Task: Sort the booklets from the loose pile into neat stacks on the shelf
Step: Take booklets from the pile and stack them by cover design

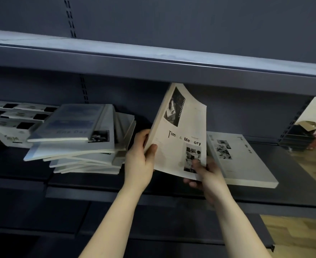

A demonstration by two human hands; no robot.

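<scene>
While holding the booklet (181, 135) upright over the shelf (164, 190), curls the left hand (138, 161) round its left edge and pinches its near right corner with the right hand (207, 175). Looks barely begun: only one low matching stack (246, 164) laid flat just right of the hands, leaving the skewed loose pile (79, 146) at left to sort.

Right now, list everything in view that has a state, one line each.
held booklet: lifted off the shelf, tilted, cover facing the camera, top corner bowed
left hand: grips the held booklet's left edge
right hand: pinches its lower right corner
loose pile: skewed and fanned, resting on the shelf
right stack: flat on the shelf, edges squared
</scene>
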